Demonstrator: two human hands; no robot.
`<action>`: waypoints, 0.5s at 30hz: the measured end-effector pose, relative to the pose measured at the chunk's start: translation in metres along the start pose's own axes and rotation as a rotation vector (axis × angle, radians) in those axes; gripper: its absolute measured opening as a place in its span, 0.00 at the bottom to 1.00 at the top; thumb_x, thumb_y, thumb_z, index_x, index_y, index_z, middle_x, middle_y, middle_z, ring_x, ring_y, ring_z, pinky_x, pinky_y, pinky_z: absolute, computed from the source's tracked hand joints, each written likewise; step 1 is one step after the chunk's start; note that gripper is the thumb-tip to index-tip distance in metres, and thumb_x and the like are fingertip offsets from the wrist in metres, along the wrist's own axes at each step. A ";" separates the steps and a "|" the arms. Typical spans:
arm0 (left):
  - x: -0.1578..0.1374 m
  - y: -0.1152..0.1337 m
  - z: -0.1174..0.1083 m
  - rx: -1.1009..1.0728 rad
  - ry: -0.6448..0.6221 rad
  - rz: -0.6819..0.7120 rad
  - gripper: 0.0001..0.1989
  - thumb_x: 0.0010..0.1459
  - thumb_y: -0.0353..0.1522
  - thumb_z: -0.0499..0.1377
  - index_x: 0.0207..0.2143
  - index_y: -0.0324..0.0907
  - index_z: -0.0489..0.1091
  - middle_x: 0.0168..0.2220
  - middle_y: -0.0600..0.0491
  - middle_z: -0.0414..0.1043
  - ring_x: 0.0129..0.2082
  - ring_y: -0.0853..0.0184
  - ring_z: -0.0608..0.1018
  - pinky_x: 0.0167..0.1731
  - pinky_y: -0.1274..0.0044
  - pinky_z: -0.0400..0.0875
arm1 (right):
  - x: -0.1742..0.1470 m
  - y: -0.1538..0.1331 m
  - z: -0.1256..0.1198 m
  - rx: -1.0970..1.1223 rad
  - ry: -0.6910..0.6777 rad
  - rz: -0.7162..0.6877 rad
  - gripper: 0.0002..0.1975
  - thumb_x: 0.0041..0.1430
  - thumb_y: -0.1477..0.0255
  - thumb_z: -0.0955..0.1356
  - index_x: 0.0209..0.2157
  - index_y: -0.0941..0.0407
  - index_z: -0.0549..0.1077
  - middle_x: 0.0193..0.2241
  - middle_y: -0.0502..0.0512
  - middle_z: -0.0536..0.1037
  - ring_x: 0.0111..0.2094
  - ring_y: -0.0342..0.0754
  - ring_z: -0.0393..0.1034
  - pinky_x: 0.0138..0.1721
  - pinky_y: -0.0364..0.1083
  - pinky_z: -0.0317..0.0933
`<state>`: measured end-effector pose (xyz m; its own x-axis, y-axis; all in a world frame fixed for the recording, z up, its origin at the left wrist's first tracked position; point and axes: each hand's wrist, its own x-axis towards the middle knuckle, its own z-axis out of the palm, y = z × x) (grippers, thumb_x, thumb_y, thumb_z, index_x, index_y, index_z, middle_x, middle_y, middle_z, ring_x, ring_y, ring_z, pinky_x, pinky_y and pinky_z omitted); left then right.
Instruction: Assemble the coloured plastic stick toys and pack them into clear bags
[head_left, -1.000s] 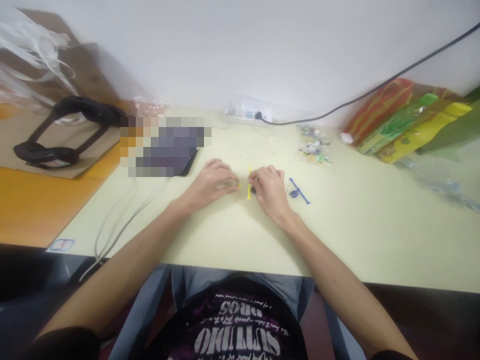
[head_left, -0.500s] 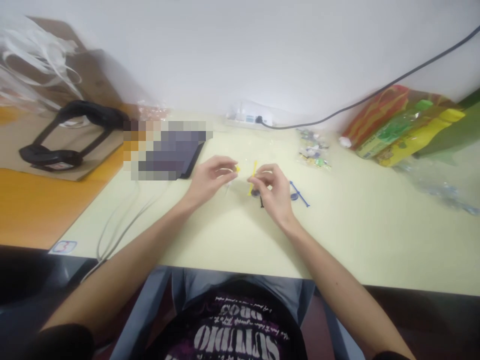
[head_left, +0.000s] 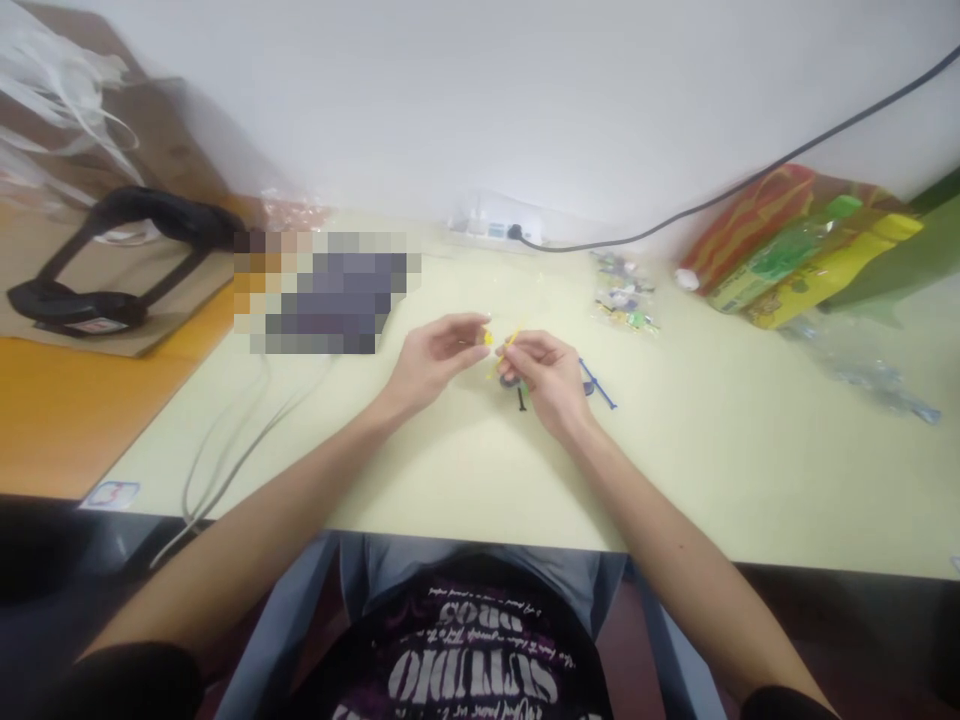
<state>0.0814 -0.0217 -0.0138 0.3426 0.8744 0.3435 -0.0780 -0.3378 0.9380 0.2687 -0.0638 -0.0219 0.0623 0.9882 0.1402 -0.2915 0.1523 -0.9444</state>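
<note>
Between the thumb and fingers of my left hand [head_left: 439,358] is a small yellow piece [head_left: 488,338], too small to tell its kind. My right hand [head_left: 546,372] pinches a thin yellow plastic rod [head_left: 508,346], which tilts up to the right. The two yellow parts are close together above the table. Under and beside my right hand lie a blue rod with a round piece [head_left: 598,384], a short black rod [head_left: 522,400] and a dark round piece [head_left: 510,381], partly hidden by the fingers.
Small parts in a clear bag [head_left: 628,295] lie behind my right hand. A pixelated dark flat object [head_left: 337,300] is at the left, with white cables [head_left: 240,480] in front. A power strip [head_left: 495,222] sits by the wall; bottles [head_left: 825,260] stand at the right.
My left hand has moved right with the small yellow piece, closer to my right hand. The yellow rod has turned from nearly upright to a slant. The view has shifted slightly.
</note>
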 end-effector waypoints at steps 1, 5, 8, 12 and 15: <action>-0.001 0.001 0.000 -0.001 -0.025 -0.003 0.21 0.55 0.42 0.73 0.48 0.43 0.79 0.44 0.47 0.81 0.45 0.61 0.81 0.50 0.68 0.77 | -0.001 0.000 0.000 -0.001 -0.014 0.004 0.16 0.51 0.59 0.80 0.36 0.53 0.79 0.32 0.52 0.83 0.28 0.45 0.76 0.33 0.46 0.71; -0.001 0.002 -0.001 -0.026 -0.112 -0.030 0.17 0.57 0.41 0.72 0.45 0.43 0.80 0.45 0.46 0.82 0.45 0.61 0.82 0.50 0.68 0.76 | -0.003 -0.003 0.002 -0.015 -0.091 0.004 0.16 0.52 0.58 0.80 0.35 0.54 0.79 0.28 0.51 0.81 0.28 0.45 0.75 0.32 0.46 0.70; 0.001 0.001 -0.004 -0.043 -0.153 -0.042 0.15 0.58 0.40 0.72 0.44 0.42 0.81 0.45 0.46 0.82 0.45 0.61 0.82 0.50 0.69 0.76 | -0.005 -0.006 0.003 -0.014 -0.108 0.013 0.18 0.50 0.57 0.80 0.34 0.54 0.78 0.25 0.50 0.80 0.26 0.45 0.74 0.31 0.45 0.69; 0.003 0.003 -0.008 -0.059 -0.213 -0.058 0.15 0.57 0.40 0.72 0.44 0.42 0.81 0.44 0.45 0.82 0.44 0.60 0.83 0.48 0.69 0.77 | -0.005 -0.007 0.005 -0.033 -0.127 0.024 0.20 0.50 0.55 0.80 0.34 0.54 0.75 0.24 0.49 0.79 0.25 0.44 0.73 0.30 0.45 0.69; 0.002 0.006 -0.010 -0.044 -0.231 -0.063 0.16 0.56 0.41 0.73 0.42 0.41 0.81 0.43 0.45 0.82 0.43 0.59 0.83 0.47 0.68 0.78 | -0.005 -0.006 0.004 -0.021 -0.148 0.025 0.22 0.48 0.54 0.81 0.32 0.54 0.74 0.25 0.48 0.78 0.25 0.44 0.73 0.30 0.45 0.69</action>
<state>0.0727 -0.0183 -0.0067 0.5526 0.7888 0.2691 -0.0885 -0.2656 0.9600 0.2660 -0.0698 -0.0159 -0.0868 0.9836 0.1579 -0.2707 0.1292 -0.9540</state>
